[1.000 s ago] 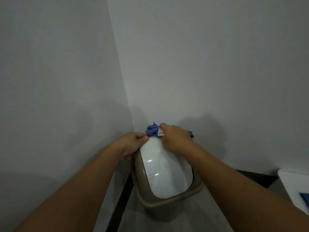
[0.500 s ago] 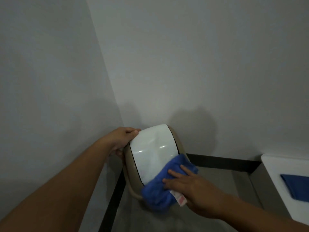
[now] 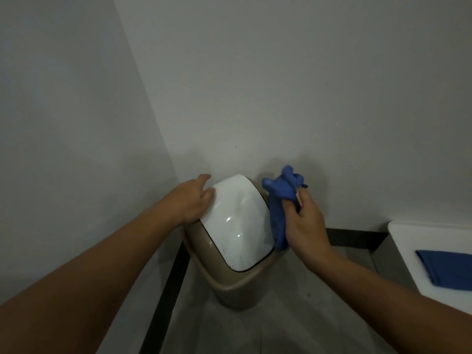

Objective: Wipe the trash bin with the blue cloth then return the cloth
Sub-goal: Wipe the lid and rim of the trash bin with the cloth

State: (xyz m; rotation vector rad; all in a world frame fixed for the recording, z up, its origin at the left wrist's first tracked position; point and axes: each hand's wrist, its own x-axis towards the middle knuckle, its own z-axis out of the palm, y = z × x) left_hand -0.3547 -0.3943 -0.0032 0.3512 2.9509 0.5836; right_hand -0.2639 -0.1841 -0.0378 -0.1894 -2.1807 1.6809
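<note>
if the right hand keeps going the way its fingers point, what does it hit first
Most likely the wall behind the bin. The right hand, gripping the blue cloth beside the trash bin, points up and away toward it, and the cloth's bunched top would touch first. Depth is hard to judge.

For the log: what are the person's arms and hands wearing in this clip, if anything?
Nothing that shows. Both forearms are bare right to the frame edge, with no sleeves in view. The left hand and right hand have no gloves, and no rings, watch or bracelet are visible on them.
</note>
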